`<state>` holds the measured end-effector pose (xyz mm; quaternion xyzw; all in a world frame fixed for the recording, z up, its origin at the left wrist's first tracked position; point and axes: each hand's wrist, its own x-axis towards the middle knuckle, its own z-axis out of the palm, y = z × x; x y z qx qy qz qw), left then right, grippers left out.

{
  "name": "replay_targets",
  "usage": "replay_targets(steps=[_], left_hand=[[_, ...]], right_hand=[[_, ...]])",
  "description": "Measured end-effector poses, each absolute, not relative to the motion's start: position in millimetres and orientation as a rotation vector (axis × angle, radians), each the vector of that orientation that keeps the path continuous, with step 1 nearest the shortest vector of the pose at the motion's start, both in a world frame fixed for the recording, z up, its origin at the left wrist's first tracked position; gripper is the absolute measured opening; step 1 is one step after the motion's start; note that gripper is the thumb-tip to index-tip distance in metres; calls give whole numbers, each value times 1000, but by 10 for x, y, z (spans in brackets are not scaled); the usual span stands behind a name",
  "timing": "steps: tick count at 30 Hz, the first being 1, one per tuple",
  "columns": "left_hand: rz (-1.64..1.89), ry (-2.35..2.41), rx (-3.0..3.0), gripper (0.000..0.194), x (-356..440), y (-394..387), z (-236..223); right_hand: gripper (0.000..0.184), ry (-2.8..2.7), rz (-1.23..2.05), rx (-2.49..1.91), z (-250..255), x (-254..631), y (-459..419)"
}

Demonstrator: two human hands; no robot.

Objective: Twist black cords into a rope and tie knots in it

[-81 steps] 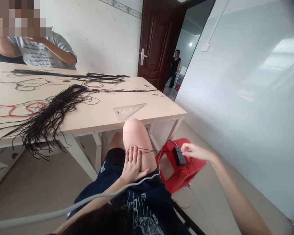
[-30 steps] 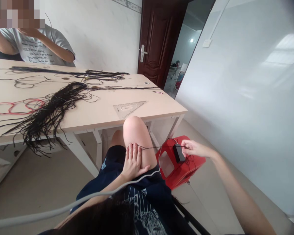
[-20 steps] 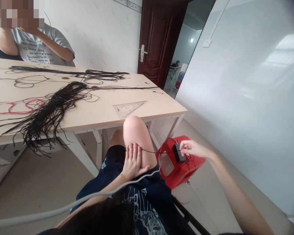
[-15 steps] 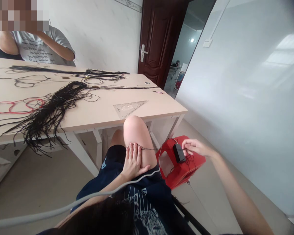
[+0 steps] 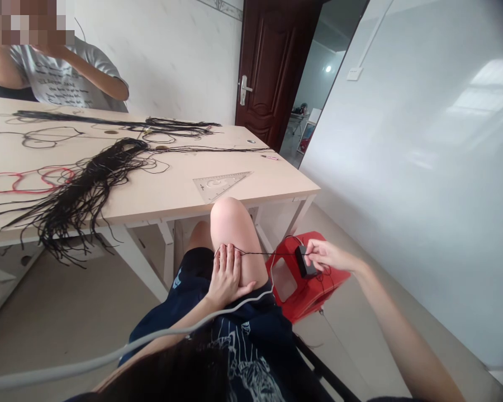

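A thin black cord [image 5: 272, 254] runs nearly level across my bare right thigh, over towards the red stool. My left hand [image 5: 227, 273] lies flat on the thigh, fingers stretched out, pressing the cord against the skin. Near those fingertips the cord parts into two strands. My right hand [image 5: 323, 255] pinches the cord between thumb and fingers above the stool. Just behind that hand a small black box [image 5: 304, 263] rests on the red stool [image 5: 287, 304], with loose loops of thin black cord beside it.
The pale table [image 5: 167, 192] carries a bundle of black cords [image 5: 96, 173], red cord [image 5: 46, 180], a clear set square [image 5: 222, 184] and a pen [image 5: 270, 157]. A white cable [image 5: 151, 336] crosses my lap. A person [image 5: 79, 75] sits across the table.
My right hand has shifted slightly left, its fingers curling more around the cord. My left hand stays on the thigh. The person opposite has moved a little.
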<state>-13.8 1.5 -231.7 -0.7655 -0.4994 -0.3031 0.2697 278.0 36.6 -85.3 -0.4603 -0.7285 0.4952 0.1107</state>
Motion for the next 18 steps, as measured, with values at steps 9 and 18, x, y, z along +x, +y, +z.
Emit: replay_targets(steps=[9, 18], left_hand=[[-792, -1336, -2043, 89, -131, 0, -2284], [-791, -1335, -2043, 89, -130, -15, -2261]], right_hand=[[34, -2127, 1366, -1396, -767, 2846, 382], [29, -2128, 1442, -1361, -868, 2800, 350]])
